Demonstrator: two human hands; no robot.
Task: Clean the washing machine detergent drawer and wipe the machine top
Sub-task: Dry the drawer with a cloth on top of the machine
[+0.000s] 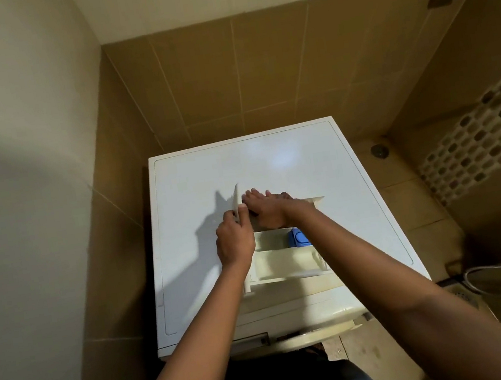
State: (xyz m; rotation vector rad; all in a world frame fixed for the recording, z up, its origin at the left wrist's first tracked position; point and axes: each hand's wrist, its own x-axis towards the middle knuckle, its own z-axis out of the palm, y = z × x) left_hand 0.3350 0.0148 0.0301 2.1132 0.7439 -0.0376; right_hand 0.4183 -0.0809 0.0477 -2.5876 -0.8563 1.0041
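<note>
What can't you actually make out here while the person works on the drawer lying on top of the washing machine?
Head view, the only one:
- Far end of the detergent drawer: covered by the right hand.
- The thin pale piece pinched by the left hand: seen edge-on, so I can't tell what it is.
- Washing machine front: hidden below its own top and the arms.
- Whether the top is dirty: glare and shadow hide it.

Cream drawer (281, 261) lying pulled out on white machine top (271, 167), compartments facing up, blue insert (299, 237) sitting in right side, far end hidden.
</note>
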